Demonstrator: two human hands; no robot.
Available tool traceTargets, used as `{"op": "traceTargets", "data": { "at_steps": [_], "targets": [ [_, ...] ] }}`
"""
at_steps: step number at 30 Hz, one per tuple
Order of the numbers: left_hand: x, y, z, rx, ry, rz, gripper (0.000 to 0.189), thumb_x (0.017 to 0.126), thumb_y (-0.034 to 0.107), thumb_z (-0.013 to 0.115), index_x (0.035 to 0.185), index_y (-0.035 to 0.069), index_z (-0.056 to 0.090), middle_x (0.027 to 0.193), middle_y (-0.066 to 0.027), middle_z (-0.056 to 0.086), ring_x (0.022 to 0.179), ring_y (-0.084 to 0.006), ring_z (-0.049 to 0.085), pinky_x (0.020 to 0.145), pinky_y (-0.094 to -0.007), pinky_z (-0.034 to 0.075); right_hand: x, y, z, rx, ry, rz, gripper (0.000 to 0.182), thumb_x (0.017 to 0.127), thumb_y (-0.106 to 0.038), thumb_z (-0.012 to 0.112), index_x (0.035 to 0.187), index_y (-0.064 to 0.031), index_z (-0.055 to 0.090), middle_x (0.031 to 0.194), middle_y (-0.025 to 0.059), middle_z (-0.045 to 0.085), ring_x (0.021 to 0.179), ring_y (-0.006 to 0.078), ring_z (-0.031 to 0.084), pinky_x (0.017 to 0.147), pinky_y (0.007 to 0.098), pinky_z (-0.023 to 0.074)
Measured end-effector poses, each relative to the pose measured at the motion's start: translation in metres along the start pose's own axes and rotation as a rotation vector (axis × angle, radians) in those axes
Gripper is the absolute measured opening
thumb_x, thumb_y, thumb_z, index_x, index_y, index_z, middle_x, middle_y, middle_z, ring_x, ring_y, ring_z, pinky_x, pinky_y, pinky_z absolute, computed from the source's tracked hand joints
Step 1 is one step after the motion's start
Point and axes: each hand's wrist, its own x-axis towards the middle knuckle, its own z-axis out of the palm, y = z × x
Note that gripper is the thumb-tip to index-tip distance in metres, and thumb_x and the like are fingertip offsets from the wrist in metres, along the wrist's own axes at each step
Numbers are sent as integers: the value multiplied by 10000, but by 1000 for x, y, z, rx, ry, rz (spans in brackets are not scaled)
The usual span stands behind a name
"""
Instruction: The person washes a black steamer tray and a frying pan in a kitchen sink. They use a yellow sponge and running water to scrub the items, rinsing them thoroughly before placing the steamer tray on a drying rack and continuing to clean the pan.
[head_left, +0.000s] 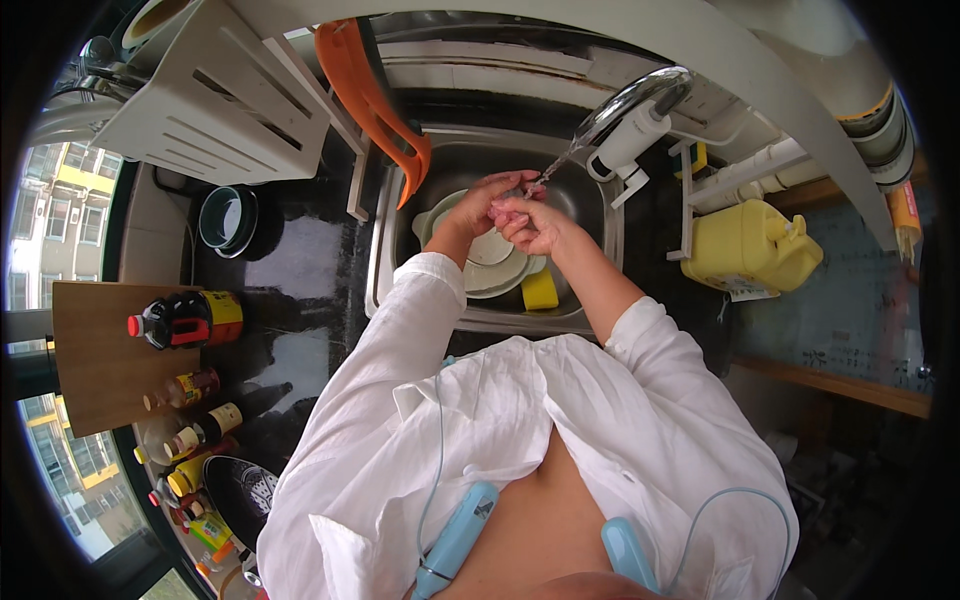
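Both hands meet under a stream of water (553, 168) from the chrome faucet (626, 101), above a stainless steel sink (600, 277). My left hand (484, 201) has its fingers bent towards the water. Just beside it, my right hand (534, 225) has curled fingers touching or nearly touching the left. Whether anything small is between them is hidden by the fingers and the water. Below the hands, a cream pot or bowl with side handles (480, 285) lies in the sink, with a paler round dish (491, 251) in it. A yellow sponge (540, 290) rests beside the pot.
Orange-handled utensils (367, 97) hang over the sink's left side. A white rack (225, 97) stands left; a yellow jug (742, 247) is at right. Dark bowls (225, 217), a large sauce bottle (191, 319) and several smaller bottles line the left counter.
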Motion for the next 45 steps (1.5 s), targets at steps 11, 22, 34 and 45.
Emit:
{"op": "traceTargets", "data": {
  "at_steps": [11, 22, 34, 45],
  "targets": [
    [21, 8, -12, 62, 93, 13, 112, 803, -10, 477, 819, 24, 583, 710, -58, 524, 618, -172, 486, 582, -290, 421, -1, 0, 13, -457, 264, -12, 255, 778, -144, 635, 644, -138, 418, 536, -56, 393, 368, 9, 307, 342, 163, 180],
    [7, -33, 18, -48, 843, 146, 186, 807, 89, 425, 637, 102, 501, 535, -17, 416, 481, -160, 383, 448, -307, 272, -1, 49, 9, -1849, 731, -508, 328, 804, -285, 588, 1013, -40, 651, 872, 185, 680, 839, 309, 663, 756, 400, 508],
    [-32, -95, -11, 188, 930, -137, 211, 849, 94, 477, 642, 74, 511, 533, -43, 427, 434, -199, 380, 412, -375, 287, -7, 80, -17, -2496, 532, -384, 190, 796, -271, 550, 836, -144, 685, 801, 101, 692, 749, 298, 674, 677, 429, 539],
    [-64, -79, 6, -200, 844, -112, 204, 884, 192, 575, 984, 24, 514, 854, -86, 563, 732, -220, 558, 670, -395, 469, -26, 110, -4, -2086, 875, -444, 477, 734, -306, 667, 1057, 26, 555, 1001, 214, 662, 839, 318, 674, 729, 411, 539]
  ]
}}
